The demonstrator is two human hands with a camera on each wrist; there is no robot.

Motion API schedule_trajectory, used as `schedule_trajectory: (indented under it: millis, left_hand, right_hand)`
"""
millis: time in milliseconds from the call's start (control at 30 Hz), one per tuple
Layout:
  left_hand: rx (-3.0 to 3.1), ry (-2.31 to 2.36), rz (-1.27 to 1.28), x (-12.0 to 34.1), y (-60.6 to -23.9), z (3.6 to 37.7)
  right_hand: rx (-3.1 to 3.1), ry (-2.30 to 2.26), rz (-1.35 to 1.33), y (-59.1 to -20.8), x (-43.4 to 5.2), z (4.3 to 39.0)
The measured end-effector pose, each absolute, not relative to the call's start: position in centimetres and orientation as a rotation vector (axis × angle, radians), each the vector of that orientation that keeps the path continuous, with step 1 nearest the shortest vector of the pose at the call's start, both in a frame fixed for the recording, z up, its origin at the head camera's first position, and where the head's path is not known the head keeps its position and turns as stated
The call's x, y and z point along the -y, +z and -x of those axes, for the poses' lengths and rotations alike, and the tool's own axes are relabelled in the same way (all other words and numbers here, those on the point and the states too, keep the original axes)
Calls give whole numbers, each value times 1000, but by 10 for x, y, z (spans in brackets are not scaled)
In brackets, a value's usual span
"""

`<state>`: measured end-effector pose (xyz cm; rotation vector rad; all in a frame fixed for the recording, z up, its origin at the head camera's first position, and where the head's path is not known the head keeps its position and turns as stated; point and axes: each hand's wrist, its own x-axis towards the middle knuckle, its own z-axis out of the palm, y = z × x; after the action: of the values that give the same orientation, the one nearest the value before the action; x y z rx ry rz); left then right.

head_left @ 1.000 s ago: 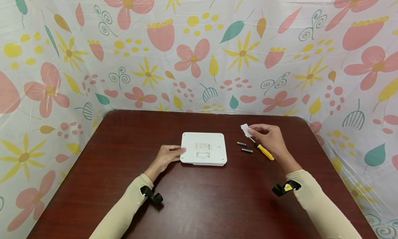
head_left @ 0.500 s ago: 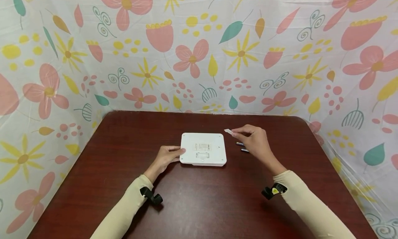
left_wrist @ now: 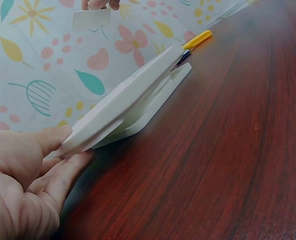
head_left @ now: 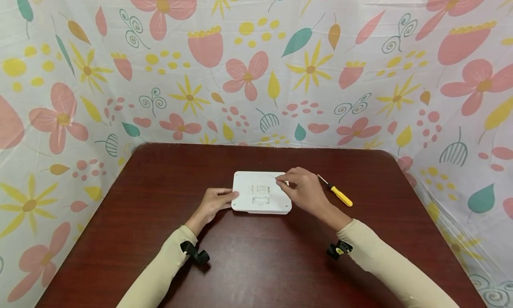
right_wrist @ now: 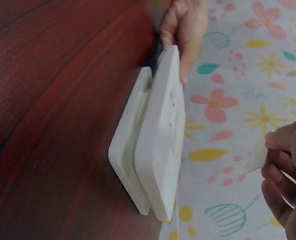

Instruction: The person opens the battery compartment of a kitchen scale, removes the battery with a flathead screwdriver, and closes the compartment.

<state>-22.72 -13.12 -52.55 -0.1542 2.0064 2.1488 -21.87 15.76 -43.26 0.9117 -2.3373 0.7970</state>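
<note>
A white kitchen scale point(head_left: 242, 181) lies face down on the table, its label and uncovered battery compartment point(head_left: 261, 200) facing up. My left hand point(head_left: 216, 200) holds its left edge, thumb on top and fingers underneath; the left wrist view shows the same grip from the side. Above the scale's right part, my right hand point(head_left: 306, 190) pinches a small white battery cover point(left_wrist: 91, 19) between thumb and fingers. In the right wrist view the cover point(right_wrist: 258, 156) is apart from the scale. From the head, the cover is mostly hidden by the fingertips.
A yellow screwdriver point(head_left: 341, 196) lies to the right of the right hand. The brown wooden table point(head_left: 256, 259) extends around the scale. A flowered curtain point(head_left: 248, 103) hangs behind the table and along its sides.
My right hand has moved left with the battery cover, from over the screwdriver to above the scale. It now hides the two batteries from the head view. My left hand stays put.
</note>
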Motion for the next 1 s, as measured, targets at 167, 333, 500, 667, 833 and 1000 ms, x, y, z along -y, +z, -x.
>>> schedule_trajectory:
  millis: [167,333,500,667,833,1000]
  left_hand:
    - [-2001,2150,163,131,-525,228]
    - [-2000,2158,160,130,-526,229]
    - [-1998,2162,156,130,-526,229]
    - [-1985,2166,156,130,-527,228]
    - [-1992,2163,136,131,-527,228]
    - [-1991,2159,152,131,-527,228]
  right_hand:
    - [2271,649,-1041,-437,-150,220]
    - [2228,526,-1166,-443,-144,221]
    - [2222,447,-1272,-448,-140,222]
    - [2210,387,-1358,-456,-137,223]
    - [2154,301,-1408,-464,-134,224]
    - [2115,212,-1437,-468,-130,223]
